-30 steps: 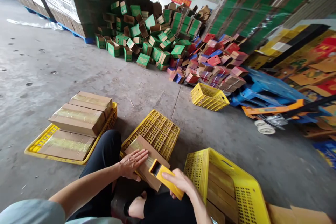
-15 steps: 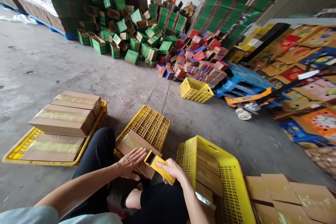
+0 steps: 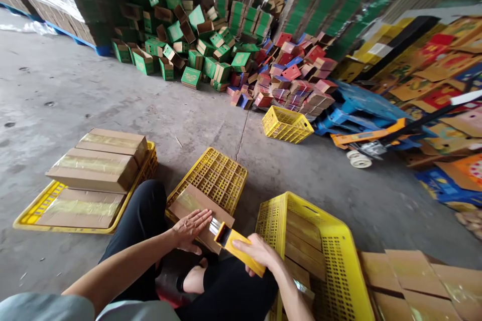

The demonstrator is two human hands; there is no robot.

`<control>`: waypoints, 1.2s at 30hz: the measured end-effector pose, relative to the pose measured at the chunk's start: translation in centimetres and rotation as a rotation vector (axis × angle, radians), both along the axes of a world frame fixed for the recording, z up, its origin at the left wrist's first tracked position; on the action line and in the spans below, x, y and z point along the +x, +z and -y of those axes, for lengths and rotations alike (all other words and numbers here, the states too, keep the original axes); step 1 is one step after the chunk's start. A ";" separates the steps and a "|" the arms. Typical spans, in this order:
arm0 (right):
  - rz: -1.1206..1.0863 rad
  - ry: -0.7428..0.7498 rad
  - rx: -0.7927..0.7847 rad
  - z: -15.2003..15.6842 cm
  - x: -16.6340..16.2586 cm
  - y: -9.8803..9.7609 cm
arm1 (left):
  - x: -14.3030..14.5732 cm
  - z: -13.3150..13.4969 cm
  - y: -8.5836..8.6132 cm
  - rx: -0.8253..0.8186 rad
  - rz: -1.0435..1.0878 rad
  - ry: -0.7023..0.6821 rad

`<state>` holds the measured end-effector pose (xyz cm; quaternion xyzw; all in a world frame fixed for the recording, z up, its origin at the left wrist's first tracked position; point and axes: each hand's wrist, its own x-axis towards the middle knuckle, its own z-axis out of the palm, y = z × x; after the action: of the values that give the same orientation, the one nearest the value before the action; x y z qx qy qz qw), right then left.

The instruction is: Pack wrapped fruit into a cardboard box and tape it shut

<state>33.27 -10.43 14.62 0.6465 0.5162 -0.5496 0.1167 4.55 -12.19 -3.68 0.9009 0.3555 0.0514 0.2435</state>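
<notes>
A brown cardboard box (image 3: 194,199) lies on an overturned yellow crate (image 3: 218,173) in front of me. Flat on its top, fingers stretched, rests my left hand (image 3: 191,229). My right hand (image 3: 259,253) is wrapped around a yellow tape dispenser (image 3: 241,248), tilted just beyond the box's right side. A short length of shiny clear tape (image 3: 215,225) spans from the dispenser to the box near my left fingertips. Part of the box is hidden beneath my left hand and forearm.
On the left, taped boxes (image 3: 94,168) sit on a yellow crate (image 3: 28,218). A yellow crate (image 3: 341,241) holding boxes stands at right, beside more cartons (image 3: 414,273). Farther off are a small yellow crate (image 3: 288,125), a pallet jack (image 3: 371,135) and heaped green cartons (image 3: 190,77).
My right hand has drawn the tape dispenser right and slightly down, away from the box. Tape now shows stretched between them. My left hand stays flat on the box.
</notes>
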 end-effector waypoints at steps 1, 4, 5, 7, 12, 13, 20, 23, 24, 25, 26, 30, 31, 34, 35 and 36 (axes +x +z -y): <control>0.008 -0.010 0.006 0.2 0.3 0.4 | 0.0 0.0 0.2 -0.001 -0.008 0.004; 0.019 0.002 0.027 1.0 0.7 0.9 | 0.0 0.4 0.4 0.031 -0.008 0.022; 0.022 0.013 0.029 1.2 0.7 0.7 | 0.0 0.6 0.3 0.043 -0.005 0.026; 0.031 0.010 0.036 1.5 0.7 0.1 | 0.3 1.1 0.0 0.063 -0.006 0.031; -0.001 -0.014 0.047 1.8 1.5 -1.7 | 2.8 2.5 -1.2 0.114 0.047 0.014; -0.008 -0.013 0.053 1.8 1.7 -1.9 | 3.4 2.7 -1.4 0.123 0.070 0.013; -0.008 0.003 0.049 1.3 2.1 -2.7 | 4.9 2.6 -1.9 0.113 0.091 0.000; -0.019 0.020 0.053 1.3 1.7 -2.4 | 5.0 2.5 -2.1 0.085 0.072 0.006; -0.030 0.020 0.053 1.4 1.7 -2.1 | 5.1 2.5 -2.1 0.075 0.064 0.012; -0.043 0.020 0.050 1.5 1.7 -1.7 | 5.2 2.5 -2.1 0.066 0.055 0.022; -0.050 0.022 0.046 1.8 1.9 -1.2 | 5.2 2.5 -2.1 0.054 0.045 0.029; -0.003 0.024 0.041 3.1 3.9 1.3 | 5.3 2.6 -1.5 0.013 0.039 0.020; 0.022 0.000 0.059 3.4 4.4 1.8 | 5.2 2.6 -1.2 0.011 0.048 0.020; 0.077 -0.083 0.040 4.2 5.5 2.7 | 4.9 2.8 -0.6 0.010 0.061 0.038; 0.080 -0.106 0.015 4.3 5.5 2.8 | 4.8 2.7 -0.5 0.006 0.055 0.035; 0.076 -0.125 -0.007 4.4 5.5 2.8 | 4.6 2.7 -0.4 0.001 0.047 0.025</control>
<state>38.73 -14.83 17.39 0.6975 0.4680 -0.5326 0.1037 9.15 -14.85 -4.05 0.8951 0.3609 0.0757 0.2508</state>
